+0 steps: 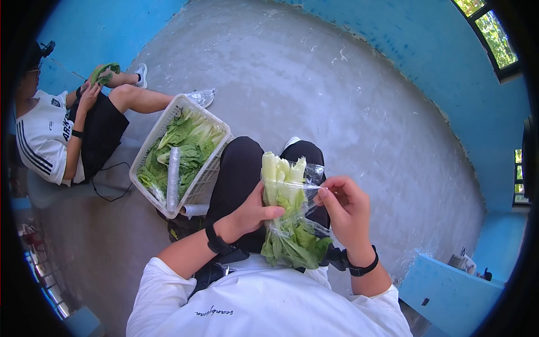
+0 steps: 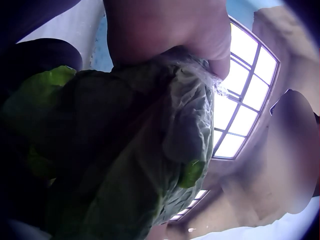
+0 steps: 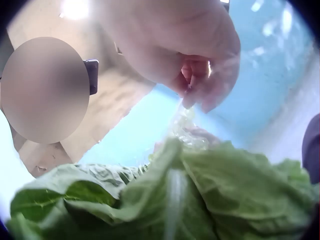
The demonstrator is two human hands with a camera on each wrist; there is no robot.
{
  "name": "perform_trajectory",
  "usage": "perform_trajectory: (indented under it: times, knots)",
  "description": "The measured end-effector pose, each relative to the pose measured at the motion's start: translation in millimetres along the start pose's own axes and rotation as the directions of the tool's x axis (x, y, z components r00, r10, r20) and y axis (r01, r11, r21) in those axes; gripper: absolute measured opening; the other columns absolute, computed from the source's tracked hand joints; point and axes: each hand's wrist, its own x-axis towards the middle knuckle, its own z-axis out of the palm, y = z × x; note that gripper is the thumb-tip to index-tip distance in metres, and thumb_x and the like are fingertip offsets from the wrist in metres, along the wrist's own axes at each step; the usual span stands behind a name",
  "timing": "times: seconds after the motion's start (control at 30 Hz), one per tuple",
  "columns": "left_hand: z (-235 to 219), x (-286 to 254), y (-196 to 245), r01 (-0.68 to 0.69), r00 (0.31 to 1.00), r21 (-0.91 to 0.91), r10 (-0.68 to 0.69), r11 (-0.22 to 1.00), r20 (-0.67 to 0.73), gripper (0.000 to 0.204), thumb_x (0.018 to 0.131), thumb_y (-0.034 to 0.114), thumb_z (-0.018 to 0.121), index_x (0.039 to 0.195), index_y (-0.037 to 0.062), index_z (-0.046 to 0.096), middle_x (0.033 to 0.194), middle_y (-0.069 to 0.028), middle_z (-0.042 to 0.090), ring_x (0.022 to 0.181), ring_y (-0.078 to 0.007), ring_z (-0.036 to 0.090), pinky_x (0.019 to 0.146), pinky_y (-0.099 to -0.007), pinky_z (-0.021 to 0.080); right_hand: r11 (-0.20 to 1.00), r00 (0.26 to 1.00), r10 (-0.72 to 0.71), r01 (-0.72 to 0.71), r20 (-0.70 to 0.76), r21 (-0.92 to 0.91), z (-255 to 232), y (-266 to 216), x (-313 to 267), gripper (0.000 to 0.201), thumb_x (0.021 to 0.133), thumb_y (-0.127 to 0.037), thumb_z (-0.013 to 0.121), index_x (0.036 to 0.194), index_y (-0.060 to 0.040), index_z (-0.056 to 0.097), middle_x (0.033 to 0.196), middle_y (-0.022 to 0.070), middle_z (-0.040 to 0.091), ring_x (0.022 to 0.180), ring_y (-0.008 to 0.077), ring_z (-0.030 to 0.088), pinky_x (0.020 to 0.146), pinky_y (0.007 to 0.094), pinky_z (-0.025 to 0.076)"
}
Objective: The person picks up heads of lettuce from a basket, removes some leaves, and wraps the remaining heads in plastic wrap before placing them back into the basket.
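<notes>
We sit over a grey concrete floor with blue walls around it, and a white basket of loose greens stands by our left knee, a roll of film lying on top of the leaves. Another person sits beyond it with a bunch of their own.

Over our lap we hold the bundle, pale stalks pointing away, dark leaves toward us. Our left hand grips it round the middle, fingers and thumb curled about it. Our right hand pinches the clear wrap between thumb and fingertips, pulling it taut off the side.

By our judgement the wrapping is partway: film already clings, crinkled, over the leaves, but the stalk end stands bare and the pulled edge is not yet laid down. The greens look fresh and crisp.
</notes>
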Motion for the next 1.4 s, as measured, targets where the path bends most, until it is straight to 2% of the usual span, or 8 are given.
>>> perform_trajectory:
  times: [0.27, 0.67, 0.77, 0.87, 0.9, 1.07, 1.2, 1.4]
  knots:
    - [-4, 2, 7, 0.182, 0.965, -0.076, -0.163, 0.980, 0.207, 0.086, 0.075, 0.020, 0.077, 0.150, 0.0048, 0.037, 0.132, -0.0085, 0.057, 0.120, -0.0189, 0.059, 0.105, -0.0358, 0.048, 0.960, 0.985, 0.080, -0.118, 0.156, 0.254, 18, 36, 19, 0.006, 0.100, -0.005, 0.063, 0.104, -0.0003, 0.063, 0.091, -0.0005, 0.067, 0.081, 0.0049, 0.062, 0.071, 0.0216, 0.050]
    - [25, 9, 27, -0.014, 1.000, -0.036, 0.014, 0.999, 0.019, 0.100, 0.087, 0.037, 0.082, 0.160, 0.0085, 0.021, 0.153, -0.0090, 0.043, 0.140, -0.0210, 0.045, 0.116, -0.0395, 0.039, 0.972, 0.979, -0.185, 0.169, -0.087, -0.162, 17, 26, 14, 0.008, 0.089, 0.000, 0.072, 0.095, 0.0031, 0.068, 0.088, 0.0087, 0.071, 0.076, 0.0154, 0.070, 0.070, 0.0258, 0.056]
    - [22, 8, 14, 0.015, 1.000, -0.175, -0.018, 0.984, -0.016, 0.089, 0.089, 0.018, 0.079, 0.158, 0.0102, 0.023, 0.151, -0.0074, 0.041, 0.138, -0.0185, 0.044, 0.114, -0.0374, 0.040, 0.948, 0.973, -0.214, 0.184, -0.090, -0.260, 22, 14, 12, 0.008, 0.088, 0.001, 0.073, 0.094, 0.0030, 0.068, 0.085, 0.0090, 0.071, 0.073, 0.0162, 0.070, 0.069, 0.0262, 0.056]
    - [34, 6, 7, -0.195, 0.979, 0.364, 0.200, 0.911, 0.024, 0.094, 0.086, 0.012, 0.079, 0.159, 0.0098, 0.021, 0.146, -0.0063, 0.045, 0.136, -0.0173, 0.046, 0.113, -0.0364, 0.040, 0.846, 0.924, -0.382, 0.344, -0.015, -0.407, 19, 4, 8, 0.008, 0.088, 0.001, 0.074, 0.094, 0.0026, 0.069, 0.083, 0.0085, 0.071, 0.071, 0.0149, 0.070, 0.066, 0.0257, 0.056]
    - [34, 7, 9, -0.166, 0.986, 0.292, 0.169, 0.942, 0.016, 0.098, 0.081, 0.011, 0.082, 0.158, 0.0088, 0.021, 0.142, -0.0056, 0.047, 0.134, -0.0174, 0.046, 0.112, -0.0350, 0.040, 0.788, 0.894, -0.448, 0.409, 0.028, -0.460, 18, 3, 5, 0.008, 0.088, 0.001, 0.074, 0.094, 0.0025, 0.069, 0.082, 0.0085, 0.071, 0.071, 0.0143, 0.070, 0.065, 0.0254, 0.055]
    - [20, 6, 10, -0.109, 0.992, 0.137, 0.100, 0.985, 0.070, 0.094, 0.082, 0.014, 0.081, 0.156, 0.0077, 0.023, 0.138, -0.0077, 0.050, 0.126, -0.0189, 0.055, 0.107, -0.0359, 0.047, 0.995, 0.993, -0.085, 0.080, -0.078, -0.062, 23, 9, 7, 0.006, 0.091, -0.001, 0.073, 0.093, 0.0035, 0.069, 0.078, 0.0065, 0.071, 0.064, 0.0112, 0.066, 0.060, 0.0256, 0.052]
    - [19, 7, 19, -0.029, 0.994, 0.071, 0.022, 0.997, 0.104, 0.091, 0.084, 0.017, 0.079, 0.155, 0.0078, 0.024, 0.131, -0.0098, 0.055, 0.119, -0.0203, 0.061, 0.103, -0.0372, 0.051, 0.940, 0.986, 0.161, -0.166, 0.041, 0.297, 21, 14, 22, 0.008, 0.092, -0.002, 0.073, 0.093, 0.0047, 0.068, 0.076, 0.0047, 0.070, 0.060, 0.0096, 0.063, 0.059, 0.0242, 0.051]
    - [16, 13, 10, -0.146, 0.987, 0.218, 0.157, 0.965, -0.036, 0.080, 0.088, 0.018, 0.074, 0.154, 0.0056, 0.029, 0.126, -0.0136, 0.061, 0.110, -0.0266, 0.067, 0.096, -0.0416, 0.056, 0.984, 0.992, 0.074, -0.090, 0.103, 0.155, 6, 20, 29, 0.014, 0.086, -0.003, 0.078, 0.093, 0.0021, 0.067, 0.083, 0.0045, 0.070, 0.070, 0.0104, 0.065, 0.064, 0.0240, 0.051]
